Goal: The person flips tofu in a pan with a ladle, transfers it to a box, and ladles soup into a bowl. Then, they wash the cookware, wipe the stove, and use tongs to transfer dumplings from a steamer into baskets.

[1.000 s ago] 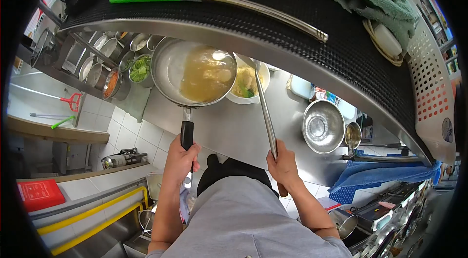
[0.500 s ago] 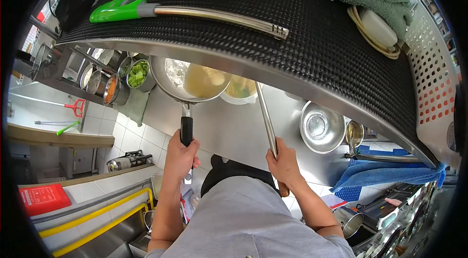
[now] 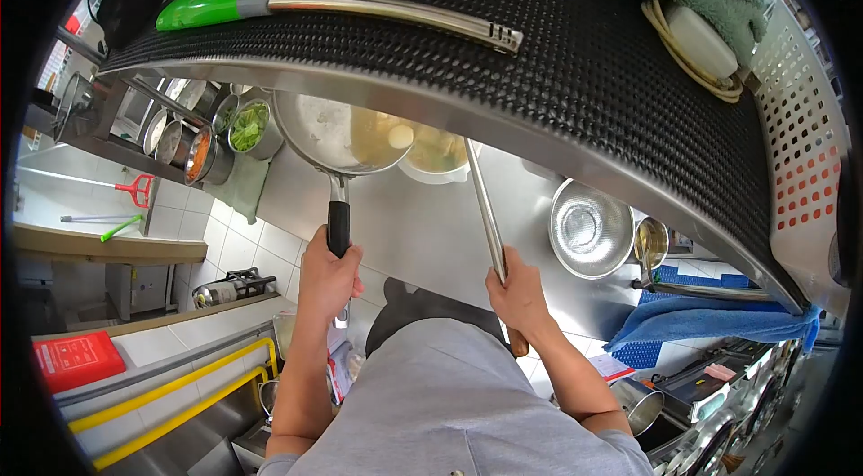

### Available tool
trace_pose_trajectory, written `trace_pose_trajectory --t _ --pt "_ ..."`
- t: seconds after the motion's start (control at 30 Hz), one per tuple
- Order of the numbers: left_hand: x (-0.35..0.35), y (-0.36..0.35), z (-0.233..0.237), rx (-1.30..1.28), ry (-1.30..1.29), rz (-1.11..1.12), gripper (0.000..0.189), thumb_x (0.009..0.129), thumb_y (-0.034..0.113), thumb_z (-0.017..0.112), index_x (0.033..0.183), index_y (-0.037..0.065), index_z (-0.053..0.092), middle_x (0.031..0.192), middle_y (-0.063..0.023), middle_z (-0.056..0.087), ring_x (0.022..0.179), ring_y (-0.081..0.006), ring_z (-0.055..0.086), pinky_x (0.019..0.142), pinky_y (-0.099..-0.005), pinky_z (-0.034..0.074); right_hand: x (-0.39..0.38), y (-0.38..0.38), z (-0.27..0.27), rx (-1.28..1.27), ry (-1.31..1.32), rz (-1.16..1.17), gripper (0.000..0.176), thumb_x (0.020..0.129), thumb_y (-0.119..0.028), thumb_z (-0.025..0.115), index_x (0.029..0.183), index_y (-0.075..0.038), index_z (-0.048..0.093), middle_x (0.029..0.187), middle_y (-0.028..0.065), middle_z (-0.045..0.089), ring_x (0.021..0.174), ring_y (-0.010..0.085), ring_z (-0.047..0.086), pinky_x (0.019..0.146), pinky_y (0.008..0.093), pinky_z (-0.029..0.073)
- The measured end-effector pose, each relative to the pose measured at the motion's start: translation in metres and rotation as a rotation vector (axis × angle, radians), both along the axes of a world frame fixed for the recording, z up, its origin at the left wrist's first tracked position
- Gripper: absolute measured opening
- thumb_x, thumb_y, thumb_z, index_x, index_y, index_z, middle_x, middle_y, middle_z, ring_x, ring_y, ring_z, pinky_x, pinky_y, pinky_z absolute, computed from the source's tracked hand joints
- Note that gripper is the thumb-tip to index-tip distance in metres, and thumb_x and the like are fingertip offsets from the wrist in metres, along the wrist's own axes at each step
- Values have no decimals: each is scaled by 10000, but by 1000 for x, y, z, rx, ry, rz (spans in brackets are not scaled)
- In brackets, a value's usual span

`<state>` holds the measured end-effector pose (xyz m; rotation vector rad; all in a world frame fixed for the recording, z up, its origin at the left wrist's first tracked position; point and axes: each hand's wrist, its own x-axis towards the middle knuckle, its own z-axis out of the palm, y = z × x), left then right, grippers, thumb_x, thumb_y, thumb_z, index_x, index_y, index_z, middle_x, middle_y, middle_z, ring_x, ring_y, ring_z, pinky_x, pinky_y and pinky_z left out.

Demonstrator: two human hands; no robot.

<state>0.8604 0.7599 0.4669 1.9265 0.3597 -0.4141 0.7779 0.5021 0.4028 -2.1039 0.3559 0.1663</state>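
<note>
My left hand (image 3: 329, 271) is wrapped round the black handle of a steel pan (image 3: 315, 130), which is tilted to the right. Broth and a round pale piece of food lie in the pan's right side. A white bowl (image 3: 435, 176) with broth and food stands beside and partly beneath the pan's right rim. My right hand (image 3: 520, 289) grips a long metal utensil (image 3: 485, 206) with a brown handle end. The utensil's far end is hidden at the bowl, behind the shelf edge.
A black-matted shelf (image 3: 378, 53) overhangs the steel counter (image 3: 404, 224) and bears a green-handled lighter (image 3: 211, 7). A steel strainer (image 3: 591, 229) stands right, with a blue towel (image 3: 710, 321) nearby. Ingredient pots, one with greens (image 3: 250, 127), stand left.
The broth covers less of the pan's base and sits further right, and the round piece shows more clearly. The whole view has shifted slightly. Both hands keep their hold.
</note>
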Motion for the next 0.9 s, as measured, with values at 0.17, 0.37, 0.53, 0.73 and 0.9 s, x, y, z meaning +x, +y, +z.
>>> trace_pose_trajectory --t 0.17,0.37,0.53,0.73,0.9 --pt "2 -2 3 98 -12 -11 156 855 104 575 919 -1 479 582 -76 544 434 -163 572 394 -287 460 -3 1 -10 -17 -17 -1 247 845 -85 570 1060 31 532 592 193 562 526 368 585 513 410 436" --pt "5 -5 5 159 -23 -26 168 854 108 571 927 -15 483 585 -97 554 438 -187 591 408 -306 475 -5 1 -10 -23 -26 32 281 846 -80 547 1089 53 496 614 223 571 569 422 587 533 463 445" --pt "5 -9 4 218 -46 -44 191 853 107 573 952 -27 480 576 -120 569 455 -215 617 429 -328 485 -8 1 -13 -3 -10 48 311 843 -77 538 1113 64 474 621 244 573 594 452 590 543 492 452" --pt "6 -13 3 336 -105 -94 225 852 106 588 986 -29 468 569 -142 586 458 -233 625 466 -355 488 -12 -2 -22 -23 -49 27 306 842 -65 546 1115 57 480 623 232 573 595 437 595 549 475 458" --pt "3 -12 -3 433 -192 -131 189 861 117 581 970 -2 483 551 -126 577 444 -240 620 446 -353 486 -16 -5 -27 -50 -52 20 282 845 -55 553 1104 44 505 629 210 577 590 411 603 549 444 459"
